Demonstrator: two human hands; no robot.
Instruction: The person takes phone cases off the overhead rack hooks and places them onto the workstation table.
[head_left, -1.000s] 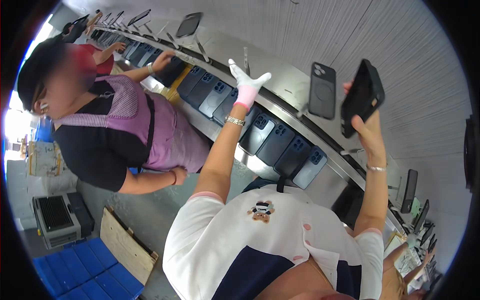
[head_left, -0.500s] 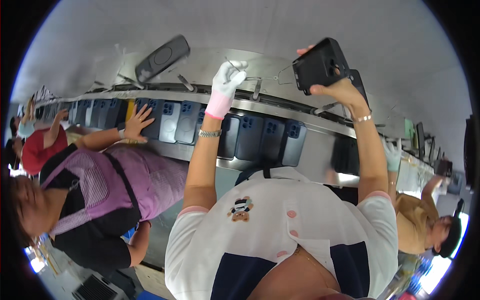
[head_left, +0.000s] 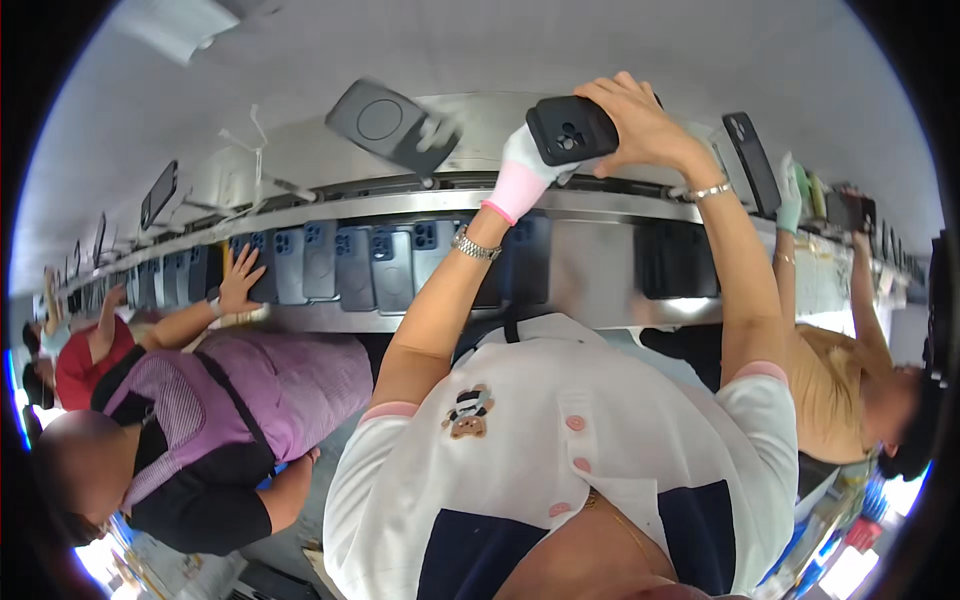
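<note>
My bare right hand (head_left: 640, 125) grips a black phone case (head_left: 590, 125) by its right end, up at the hanging rail; its camera cutouts point to the left. Against the case's lower left side rests my left hand (head_left: 525, 165), in a white glove with a pink cuff. The case hides the left fingers, and whether they hold anything cannot be made out. To the left, a dark phone case with a ring mark (head_left: 380, 118) hangs tilted and slightly blurred near the rail. Another black phone case (head_left: 750, 165) hangs to the right of my right hand.
Below the metal rail (head_left: 330, 205), a row of dark blue phone cases (head_left: 355, 270) lies on a ledge. Black cases (head_left: 680, 262) are stacked at its right part. A person in purple (head_left: 270, 390) works on my left, a person in tan (head_left: 830, 400) on my right.
My right hand has brought the black phone case left and turned it, while my left hand has moved right to meet it. The hanging case on the left has shifted right.
</note>
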